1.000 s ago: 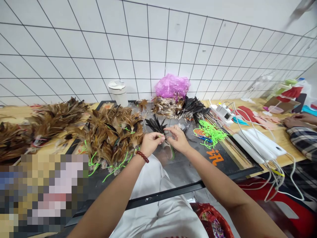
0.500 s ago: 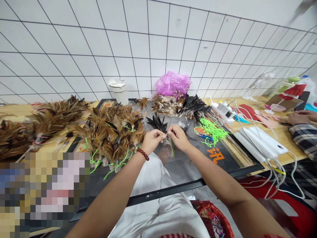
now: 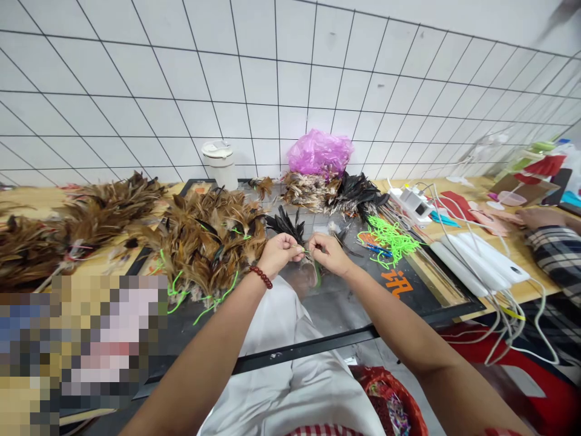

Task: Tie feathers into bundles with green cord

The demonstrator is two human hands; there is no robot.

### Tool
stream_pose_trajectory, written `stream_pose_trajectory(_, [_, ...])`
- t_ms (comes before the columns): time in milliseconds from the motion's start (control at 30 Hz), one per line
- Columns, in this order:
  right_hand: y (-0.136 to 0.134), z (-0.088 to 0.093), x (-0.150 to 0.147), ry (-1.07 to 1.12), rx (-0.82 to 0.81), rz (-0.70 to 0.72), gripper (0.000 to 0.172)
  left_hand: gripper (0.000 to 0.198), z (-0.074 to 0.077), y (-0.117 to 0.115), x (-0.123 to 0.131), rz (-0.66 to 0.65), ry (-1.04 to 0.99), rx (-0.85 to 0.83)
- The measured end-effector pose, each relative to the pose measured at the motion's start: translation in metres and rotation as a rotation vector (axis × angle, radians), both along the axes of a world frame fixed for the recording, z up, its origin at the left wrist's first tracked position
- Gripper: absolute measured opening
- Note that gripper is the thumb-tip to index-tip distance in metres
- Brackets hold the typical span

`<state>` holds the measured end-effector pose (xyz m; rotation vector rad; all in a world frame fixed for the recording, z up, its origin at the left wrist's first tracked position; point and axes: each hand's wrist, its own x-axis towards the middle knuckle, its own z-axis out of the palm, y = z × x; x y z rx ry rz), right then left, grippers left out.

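Note:
Both my hands are closed in a pinch over the middle of the dark board, fingertips close together. A short bit of bright green cord runs between them. My left hand, below a red-brown bead bracelet on the wrist, grips one end of it. My right hand pinches the other end. Just beyond my left fingers a small bunch of black feathers fans out; its base is hidden behind the fingers. A round, green-edged item lies under my hands, partly covered.
Brown feather bunches with green ties lie left. A lidded white cup, a pink plastic bag and black feathers stand behind. To the right are green cords, a white power strip with cables, and another person's checked sleeve.
My fingertips have drawn slightly apart, with green cord now showing between them. The black feather bunch has shifted a little left. The other person's hand has moved left.

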<state>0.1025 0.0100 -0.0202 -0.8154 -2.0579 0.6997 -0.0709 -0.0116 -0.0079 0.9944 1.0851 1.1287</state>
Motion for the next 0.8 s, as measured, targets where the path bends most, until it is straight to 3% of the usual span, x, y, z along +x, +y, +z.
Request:
stream_pose_trajectory(200, [0.005, 0.002, 0.007, 0.052, -0.016, -0.131, 0.012, 0.036, 0.0, 0.001, -0.002, -0.021, -0.022, 0.003])
stream_pose_trajectory(367, [0.0, -0.001, -0.003, 0.086, -0.019, -0.013, 0.018, 0.032, -0.005, 0.001, 0.001, -0.065, 0.094, 0.094])
stream_pose_trajectory(533, [0.002, -0.013, -0.011, 0.008, -0.119, -0.068, 0.023, 0.028, -0.009, 0.001, 0.003, -0.034, 0.179, 0.138])
stream_pose_trajectory(667, [0.005, -0.011, -0.012, -0.057, -0.075, -0.05, 0.023, 0.02, -0.015, -0.002, 0.007, 0.063, 0.4, 0.301])
stream_pose_trajectory(800, [0.007, -0.011, -0.011, -0.026, -0.107, -0.053, 0.025, 0.008, -0.013, -0.009, 0.009, 0.116, 0.838, 0.553])
